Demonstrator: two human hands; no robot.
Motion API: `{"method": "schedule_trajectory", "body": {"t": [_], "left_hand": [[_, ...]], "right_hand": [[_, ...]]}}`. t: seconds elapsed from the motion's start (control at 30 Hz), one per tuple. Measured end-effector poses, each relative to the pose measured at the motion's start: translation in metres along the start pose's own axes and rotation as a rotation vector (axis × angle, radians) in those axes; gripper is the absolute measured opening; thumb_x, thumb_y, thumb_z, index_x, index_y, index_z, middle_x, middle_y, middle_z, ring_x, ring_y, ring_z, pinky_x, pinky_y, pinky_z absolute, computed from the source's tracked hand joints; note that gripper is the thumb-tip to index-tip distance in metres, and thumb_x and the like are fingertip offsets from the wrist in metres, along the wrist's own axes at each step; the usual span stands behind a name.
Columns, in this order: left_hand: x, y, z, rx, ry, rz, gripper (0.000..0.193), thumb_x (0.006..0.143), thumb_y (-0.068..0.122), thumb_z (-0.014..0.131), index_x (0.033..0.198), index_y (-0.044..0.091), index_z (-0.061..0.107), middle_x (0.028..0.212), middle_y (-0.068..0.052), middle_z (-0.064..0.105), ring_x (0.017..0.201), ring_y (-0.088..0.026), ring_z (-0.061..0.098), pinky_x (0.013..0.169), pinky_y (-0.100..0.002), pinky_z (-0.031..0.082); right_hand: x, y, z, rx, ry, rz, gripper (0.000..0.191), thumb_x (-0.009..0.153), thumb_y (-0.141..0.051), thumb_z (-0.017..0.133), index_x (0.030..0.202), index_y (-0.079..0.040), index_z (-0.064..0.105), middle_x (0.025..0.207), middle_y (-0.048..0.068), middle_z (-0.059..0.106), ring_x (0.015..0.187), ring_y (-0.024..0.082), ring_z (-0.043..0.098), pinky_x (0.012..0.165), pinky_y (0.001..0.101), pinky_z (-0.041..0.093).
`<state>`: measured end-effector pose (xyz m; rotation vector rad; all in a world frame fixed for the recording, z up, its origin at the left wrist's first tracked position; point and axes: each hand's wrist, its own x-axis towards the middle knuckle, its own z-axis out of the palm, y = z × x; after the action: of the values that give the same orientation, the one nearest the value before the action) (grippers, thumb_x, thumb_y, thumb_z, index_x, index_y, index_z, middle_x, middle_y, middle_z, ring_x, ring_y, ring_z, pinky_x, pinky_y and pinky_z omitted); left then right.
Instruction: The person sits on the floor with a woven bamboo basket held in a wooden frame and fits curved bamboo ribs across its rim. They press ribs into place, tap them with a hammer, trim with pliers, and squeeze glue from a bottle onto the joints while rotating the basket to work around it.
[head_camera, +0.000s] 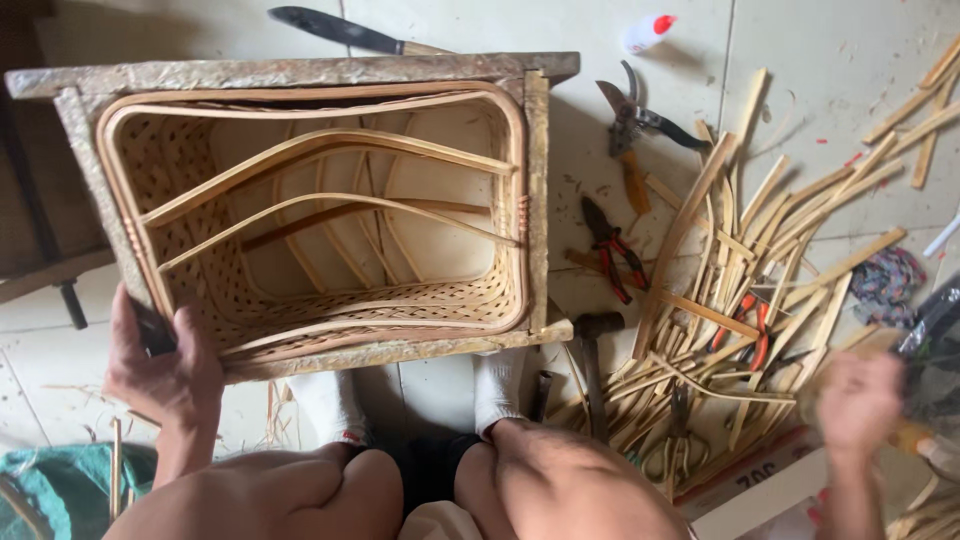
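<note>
Two hands: both at work, one on each side of the seated person's knees.
Left hand (165, 370): closed around the near left corner of the wooden frame (300, 72), thumb up against the frame's edge, fingers wrapped under it.
Right hand (858, 400): blurred, low at the right over the floor; it seems curled around something yellowish, but what it holds — and how tightly — I cannot tell.
Basket (320, 210): woven, rectangular with rounded corners, sitting inside the wooden frame with its open mouth facing up; several bent strips arch across its inside.
Wooden frame: rough and grey, boxing the basket on all four sides, resting on the tiled floor (830, 60) just ahead of the person's socked feet.
Bamboo strips (760, 270): a loose heap on the floor right of the frame, reaching toward the right hand.
Red-handled pliers (612, 250): on the floor just beside the frame's right edge.
Shears (640, 115): beyond the pliers, near the frame's far right corner.
Hammer (592, 345): near the frame's near right corner, handle pointing toward the knees.
Knife (345, 30): on the floor behind the frame's far edge — dark blade to the left.
</note>
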<state>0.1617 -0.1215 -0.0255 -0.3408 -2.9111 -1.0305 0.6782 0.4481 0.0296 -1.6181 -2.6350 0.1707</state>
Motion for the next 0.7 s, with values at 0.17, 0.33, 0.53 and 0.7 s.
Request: {"method": "schedule_trajectory", "body": {"t": [0.17,0.33,0.53,0.7], "left_hand": [[0.029,0.014,0.009,0.069,0.048,-0.013,0.047,0.099,0.007,0.075,0.144,0.004,0.061,0.098,-0.01,0.071,0.083,-0.016,0.068,0.078,-0.031,0.056],[0.062,0.009,0.019,0.157,0.097,0.081,0.057,0.091,0.014,0.08,0.144,0.005,0.061,0.101,-0.013,0.074,0.087,-0.025,0.072,0.078,-0.037,0.059],[0.06,0.018,0.008,0.061,0.001,0.077,0.053,0.098,0.019,0.084,0.144,0.005,0.061,0.097,-0.015,0.071,0.083,-0.03,0.07,0.076,-0.039,0.057],[0.05,0.004,0.008,0.158,-0.015,0.057,0.048,0.104,0.016,0.076,0.147,0.004,0.059,0.102,-0.013,0.074,0.086,-0.024,0.073,0.084,-0.035,0.059]], "right_hand": [[0.059,-0.139,-0.041,0.338,0.109,-0.35,0.02,0.114,-0.019,0.066,0.125,-0.003,0.061,0.103,0.02,0.071,0.087,0.032,0.069,0.08,0.0413,0.055],[0.098,-0.335,-0.063,0.453,-0.056,-0.903,0.022,0.115,-0.012,0.066,0.135,-0.003,0.062,0.108,0.02,0.073,0.087,0.026,0.07,0.077,0.0348,0.056],[0.129,-0.424,-0.033,0.45,-0.139,-0.998,0.03,0.116,-0.005,0.066,0.146,-0.002,0.062,0.114,0.019,0.074,0.087,0.019,0.071,0.072,0.027,0.057],[0.163,-0.358,0.037,0.278,-0.157,-0.638,0.037,0.11,-0.011,0.065,0.147,-0.005,0.065,0.109,0.02,0.075,0.088,0.025,0.073,0.077,0.039,0.059]]}}
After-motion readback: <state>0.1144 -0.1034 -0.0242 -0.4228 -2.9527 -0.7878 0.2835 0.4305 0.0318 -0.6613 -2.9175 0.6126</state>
